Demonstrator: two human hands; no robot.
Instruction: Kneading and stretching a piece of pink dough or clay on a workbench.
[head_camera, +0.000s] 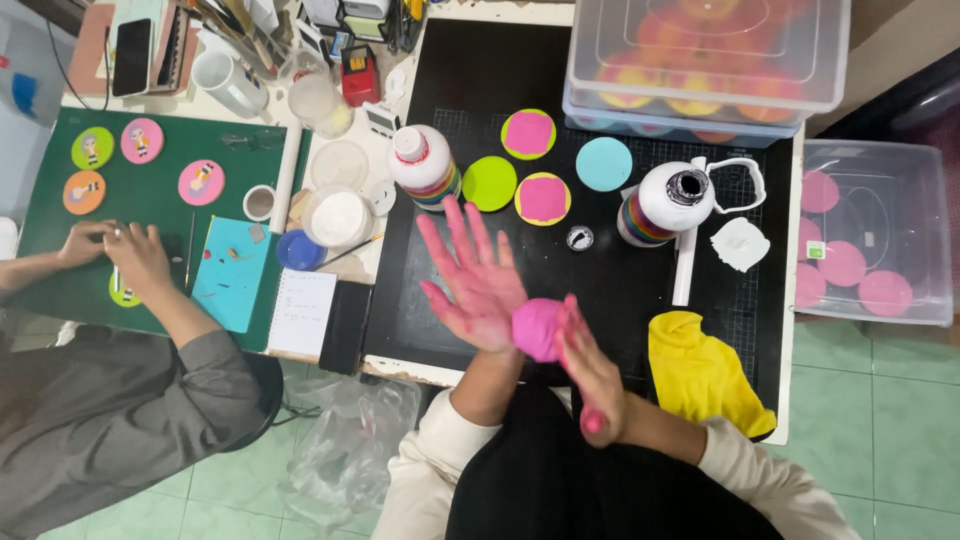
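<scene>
Pink clay lump (537, 328) sits squeezed between both palms above the counter (620, 290): left hand (478, 280) flat with fingers spread as a bed, right hand (590, 370) pressing over it, likely rolling. White bottle (425, 165) stands at eleven o'clock.
</scene>
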